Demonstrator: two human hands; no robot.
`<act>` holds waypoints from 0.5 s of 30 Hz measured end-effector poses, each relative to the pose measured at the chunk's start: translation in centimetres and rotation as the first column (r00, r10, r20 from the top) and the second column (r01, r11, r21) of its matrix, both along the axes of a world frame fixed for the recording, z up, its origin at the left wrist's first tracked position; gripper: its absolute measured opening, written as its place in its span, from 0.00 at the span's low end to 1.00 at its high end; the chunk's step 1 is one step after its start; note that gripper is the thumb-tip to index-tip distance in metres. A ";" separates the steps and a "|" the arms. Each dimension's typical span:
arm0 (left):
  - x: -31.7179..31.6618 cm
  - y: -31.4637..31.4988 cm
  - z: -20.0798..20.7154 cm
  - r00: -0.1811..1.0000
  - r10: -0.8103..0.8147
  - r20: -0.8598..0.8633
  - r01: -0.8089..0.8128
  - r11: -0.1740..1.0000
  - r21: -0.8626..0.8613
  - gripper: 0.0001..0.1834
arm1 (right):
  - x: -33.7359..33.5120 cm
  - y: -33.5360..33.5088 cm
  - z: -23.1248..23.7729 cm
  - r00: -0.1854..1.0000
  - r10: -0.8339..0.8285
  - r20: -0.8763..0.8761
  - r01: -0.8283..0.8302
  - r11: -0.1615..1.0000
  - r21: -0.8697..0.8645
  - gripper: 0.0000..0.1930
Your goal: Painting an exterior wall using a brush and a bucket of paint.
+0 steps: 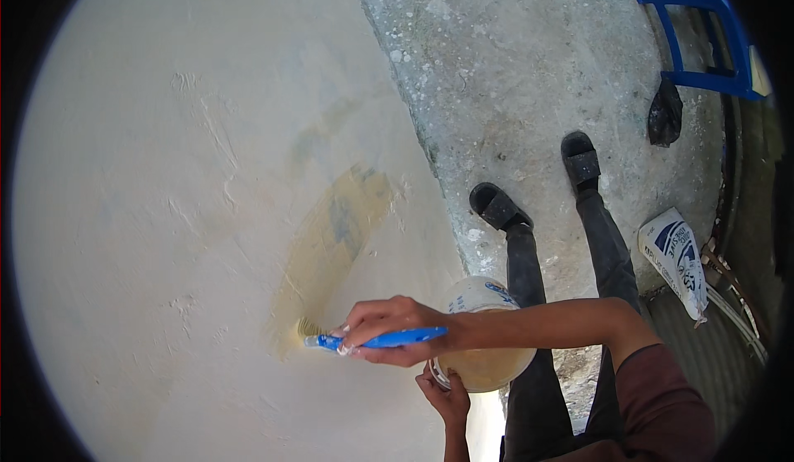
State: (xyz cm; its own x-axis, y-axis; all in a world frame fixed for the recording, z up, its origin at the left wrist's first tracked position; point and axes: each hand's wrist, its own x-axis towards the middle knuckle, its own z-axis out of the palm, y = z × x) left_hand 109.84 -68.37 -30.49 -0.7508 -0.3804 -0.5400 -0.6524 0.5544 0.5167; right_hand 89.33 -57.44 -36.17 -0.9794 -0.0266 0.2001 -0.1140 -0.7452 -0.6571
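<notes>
My right hand point(389, 317) is closed around the blue handle of a paintbrush point(413, 336). The brush's bristles point(308, 330) lie against the pale wall point(190, 239), at the lower end of a wet yellowish-tan patch point(310, 259). Below my right forearm, my left hand point(447, 396) grips the rim of a white bucket point(473, 292). Tan liquid point(480, 369) shows inside the bucket. The forearm crosses in front of the bucket and hides its middle.
A rough concrete floor point(513, 73) meets the wall along a slanting edge. My feet in dark slippers point(500, 207) stand near it. To the right are a blue plastic stool point(674, 36), a black bag point(665, 114), a white printed sack point(674, 255) and pale pipes point(736, 325).
</notes>
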 end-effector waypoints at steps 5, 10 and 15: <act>-1.7 0.6 -0.2 1.000 -0.001 0.006 0.002 1.000 -0.020 0.14 | -3.3 0.0 -8.4 0.962 -0.270 0.043 0.251 0.935 0.250 0.06; -3.5 0.5 -0.7 0.998 0.059 -0.022 -0.059 0.998 -0.029 0.14 | -5.9 0.8 -17.8 0.835 -0.492 0.245 0.303 0.784 0.542 0.04; -5.3 1.3 -0.8 0.991 0.133 -0.003 -0.133 0.991 -0.036 0.16 | -6.9 0.7 -19.0 0.756 -0.487 0.437 0.182 0.798 0.575 0.06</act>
State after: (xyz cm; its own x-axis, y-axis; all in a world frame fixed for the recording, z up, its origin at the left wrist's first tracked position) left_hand 104.49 -67.04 -31.30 -0.6929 -0.4959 -0.5234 -0.7210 0.4814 0.4983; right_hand 82.42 -56.75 -55.18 -0.8712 0.3848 -0.3048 0.1913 -0.3058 -0.9327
